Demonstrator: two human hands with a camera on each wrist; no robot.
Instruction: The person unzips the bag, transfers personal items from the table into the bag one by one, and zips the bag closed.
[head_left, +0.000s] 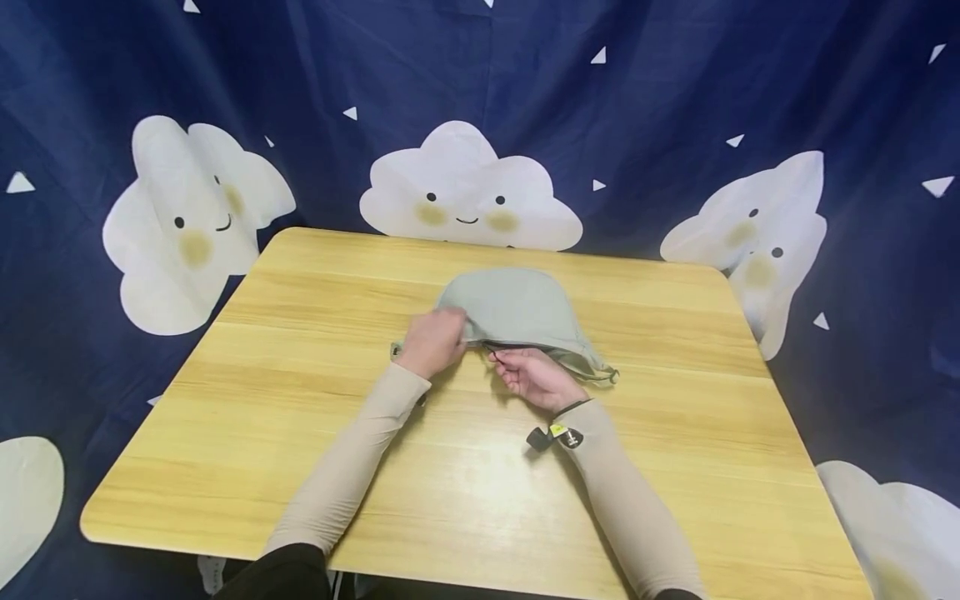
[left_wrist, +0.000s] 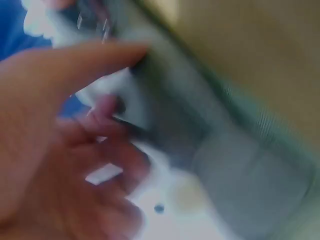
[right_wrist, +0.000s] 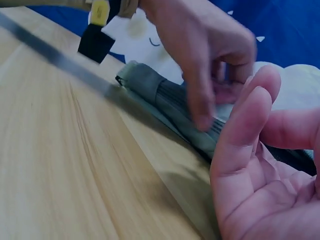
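A soft grey-green zip bag with a rounded top lies on the wooden table. My left hand holds the bag's edge near its left end. In the right wrist view the left thumb lies over the front, with bent fingers behind. The left wrist view is blurred, and the grip there is partly unclear. My right hand pinches a thin dark zipper pull at the zipped edge, thumb against fingertips. A dark zipper line runs beside it.
A strap end with a small buckle sticks out at the bag's left, and a looped strap at its right. The wooden table has rounded corners. A dark blue curtain with printed clouds hangs behind it.
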